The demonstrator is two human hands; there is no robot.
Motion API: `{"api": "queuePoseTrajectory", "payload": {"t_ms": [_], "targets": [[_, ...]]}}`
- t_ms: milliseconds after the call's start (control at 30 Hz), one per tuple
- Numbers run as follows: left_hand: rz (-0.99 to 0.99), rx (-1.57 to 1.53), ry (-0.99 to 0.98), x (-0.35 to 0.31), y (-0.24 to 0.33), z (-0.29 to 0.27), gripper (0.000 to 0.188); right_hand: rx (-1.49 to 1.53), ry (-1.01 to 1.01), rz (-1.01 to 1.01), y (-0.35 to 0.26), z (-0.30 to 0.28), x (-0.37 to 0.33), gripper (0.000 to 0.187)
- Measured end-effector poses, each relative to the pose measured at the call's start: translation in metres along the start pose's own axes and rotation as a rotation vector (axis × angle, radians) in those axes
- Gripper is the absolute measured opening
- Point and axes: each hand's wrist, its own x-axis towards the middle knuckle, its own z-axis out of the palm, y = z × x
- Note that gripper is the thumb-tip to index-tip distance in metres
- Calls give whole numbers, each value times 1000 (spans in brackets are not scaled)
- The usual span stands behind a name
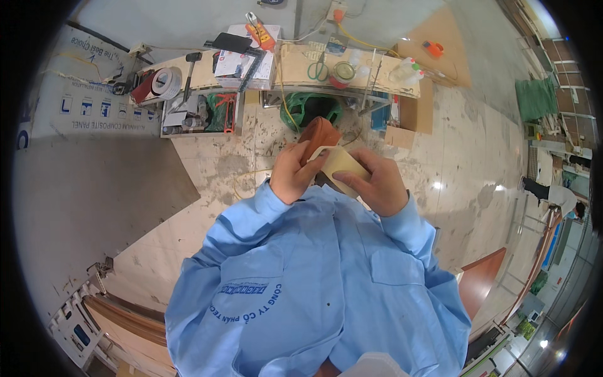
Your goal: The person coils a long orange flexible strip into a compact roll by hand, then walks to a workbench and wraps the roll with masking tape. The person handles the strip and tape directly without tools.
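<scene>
In front of my chest, my left hand [290,173] is closed on a reddish-brown, rounded piece [321,134] that sticks up past its fingers. My right hand [379,180] grips a cream-coloured, flat-sided piece [345,168], its thumb lying along the near face. The cream piece's far end curves up beside the left thumb and meets the brown piece. Whether the two are joined cannot be seen. My fingertips behind them are hidden.
Ahead stands a narrow workbench [295,63] with scissors [319,68], a jar [342,73], a hammer [190,70] and a tape roll [167,83]. A green bag [312,108] sits below it. A grey panel [107,182] is at left; another person [559,196] bends at far right.
</scene>
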Motion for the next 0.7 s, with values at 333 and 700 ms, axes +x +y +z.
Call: {"api": "queuePoseTrajectory", "payload": {"t_ms": [333,700], "targets": [[141,85,-70,7,12,-14,26,114,-181,-17,10,-15,13,31],[487,465,53,7,-17,-12,29,-84,100,-157,17,22,35,31]]}}
